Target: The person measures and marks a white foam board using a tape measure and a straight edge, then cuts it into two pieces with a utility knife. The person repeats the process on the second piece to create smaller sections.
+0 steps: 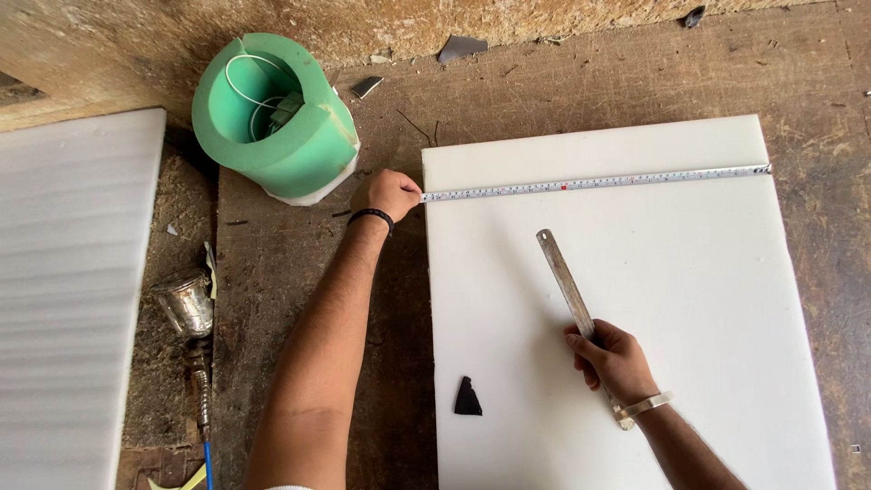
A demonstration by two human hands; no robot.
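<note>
A scuffed brown wooden floor (299,272) carries a white rectangular foam sheet (653,299), a rolled green foam cylinder (272,118), a ribbed white foam panel (63,299) and a metal spray gun (186,308).

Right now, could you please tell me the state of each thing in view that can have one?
Measuring tape: pulled out flat across the white foam sheet, edge to edge.
Left hand: pinching the tape at the sheet's left edge.
Right hand: closed on the metal ruler, which lies slanted on the sheet.
Green foam roll: curled, standing on end.
Black shard: lying loose on the sheet.
</note>
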